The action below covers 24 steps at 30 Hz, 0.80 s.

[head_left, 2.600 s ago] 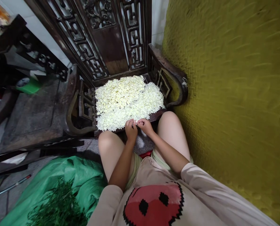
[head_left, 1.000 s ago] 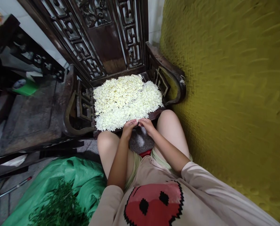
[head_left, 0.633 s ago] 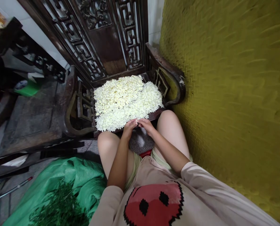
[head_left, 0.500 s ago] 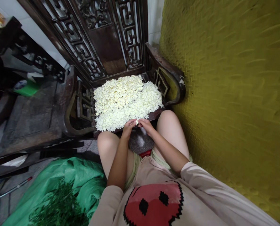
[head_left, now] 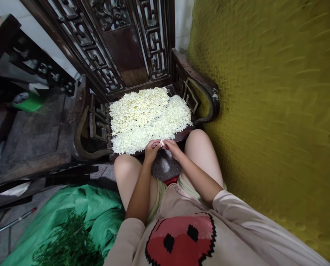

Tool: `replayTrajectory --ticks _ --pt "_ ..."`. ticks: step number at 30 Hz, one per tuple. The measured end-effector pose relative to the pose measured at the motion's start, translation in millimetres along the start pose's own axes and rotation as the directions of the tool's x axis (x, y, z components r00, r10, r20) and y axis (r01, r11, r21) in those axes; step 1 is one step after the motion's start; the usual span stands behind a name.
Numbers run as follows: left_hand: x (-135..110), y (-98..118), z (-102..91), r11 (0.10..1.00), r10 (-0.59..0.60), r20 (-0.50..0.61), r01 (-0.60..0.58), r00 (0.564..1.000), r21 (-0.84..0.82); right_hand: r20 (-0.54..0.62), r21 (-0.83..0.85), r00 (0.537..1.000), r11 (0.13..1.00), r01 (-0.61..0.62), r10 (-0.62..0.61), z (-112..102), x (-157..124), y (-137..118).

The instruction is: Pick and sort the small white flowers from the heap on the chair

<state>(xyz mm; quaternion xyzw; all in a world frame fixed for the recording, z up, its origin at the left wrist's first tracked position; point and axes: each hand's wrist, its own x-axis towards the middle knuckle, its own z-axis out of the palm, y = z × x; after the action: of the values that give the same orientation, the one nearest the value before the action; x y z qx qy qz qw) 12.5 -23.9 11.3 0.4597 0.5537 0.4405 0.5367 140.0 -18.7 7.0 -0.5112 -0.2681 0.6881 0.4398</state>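
Between my two hands, just past the front edge of the chair seat, is a small white flower. My left hand has its fingers closed at the flower's left side. From the other side, my right hand pinches it with curled fingers. The fingertips of both hands nearly meet, and the flower is too small to see in detail. Beyond them, a thick layer of white and cream flowers covers most of the seat of a dark carved wooden chair.
A yellow textured mat rises along the right side. To the left stands a second dark wooden chair holding a green box. Green leafy sprigs lie on a green plastic sheet at lower left.
My fingers have shifted slightly around the flower, and a little more of its white petals shows. The view has moved very slightly; the flower layer looks the same.
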Motion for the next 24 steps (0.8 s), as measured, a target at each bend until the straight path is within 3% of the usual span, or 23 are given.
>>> replayTrajectory --ticks 6,19,22,24 --pt "-0.2 -0.1 3.1 0.998 0.034 -0.120 -0.028 0.992 0.049 -0.005 0.042 0.998 0.997 -0.061 0.062 0.2 -0.9 0.4" --pt "-6.0 4.5 10.3 0.955 0.188 -0.238 -0.121 0.953 0.272 0.057 0.137 0.993 0.984 -0.114 0.107 5.6 -6.5 -1.8" --pt "-5.9 0.6 10.6 0.930 0.222 -0.220 -0.139 0.950 0.341 0.018 0.087 0.996 0.992 -0.089 0.088 7.3 -6.4 0.6" --pt "-5.6 -2.2 10.9 0.913 0.244 -0.193 -0.158 0.950 0.376 -0.070 0.015 0.998 1.000 -0.003 0.004 7.9 -5.6 2.8"
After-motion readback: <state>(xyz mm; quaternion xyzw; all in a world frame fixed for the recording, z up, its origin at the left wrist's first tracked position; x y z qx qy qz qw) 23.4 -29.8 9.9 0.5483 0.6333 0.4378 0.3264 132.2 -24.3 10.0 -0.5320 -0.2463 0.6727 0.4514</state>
